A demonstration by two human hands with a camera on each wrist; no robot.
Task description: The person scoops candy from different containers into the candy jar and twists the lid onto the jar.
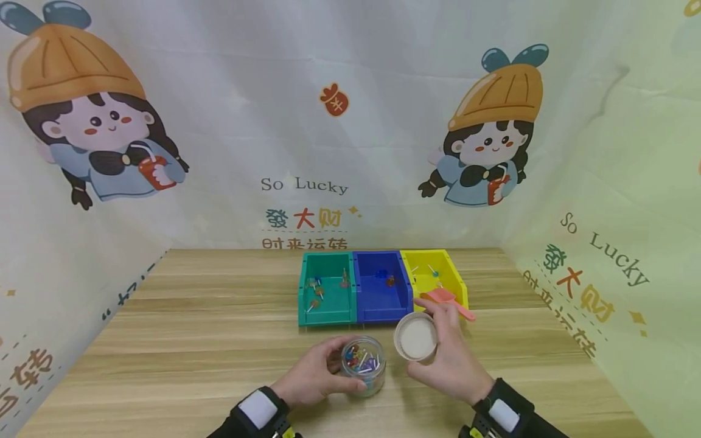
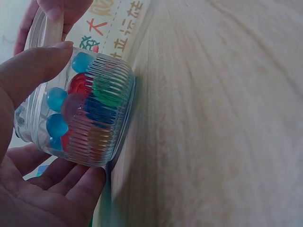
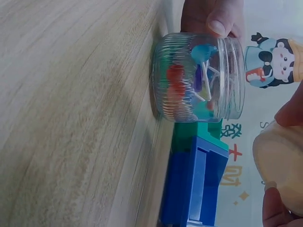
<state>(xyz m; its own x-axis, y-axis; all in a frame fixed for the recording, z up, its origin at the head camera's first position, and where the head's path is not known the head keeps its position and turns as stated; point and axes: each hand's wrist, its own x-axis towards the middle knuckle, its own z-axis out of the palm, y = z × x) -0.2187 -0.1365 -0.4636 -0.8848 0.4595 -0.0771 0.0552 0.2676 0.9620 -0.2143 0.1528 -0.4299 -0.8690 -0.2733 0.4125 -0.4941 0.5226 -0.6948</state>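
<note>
My left hand point(image 1: 312, 375) grips a clear ribbed glass jar point(image 1: 369, 378) standing on the table, thumb on the near side and fingers round the far side. The jar is uncovered and holds small coloured pieces with white sticks, like mini lollipops; blue, red, green and purple round heads show through its wall point(image 2: 102, 101). Just right of the jar, my right hand point(image 1: 457, 360) holds a round lid point(image 1: 415, 336) by its rim, raised and tilted with its pale inner face towards the head camera. In the right wrist view the lid point(image 3: 279, 165) is partly cut off.
Behind the jar stand joined green point(image 1: 300, 304), blue point(image 1: 383, 314) and yellow point(image 1: 456, 274) bins, each with a few small pieces inside. A pink scoop point(image 1: 442, 296) lies across the yellow bin's front, behind my right hand. A printed curtain point(image 1: 230, 121) encloses the wooden table point(image 1: 191, 340).
</note>
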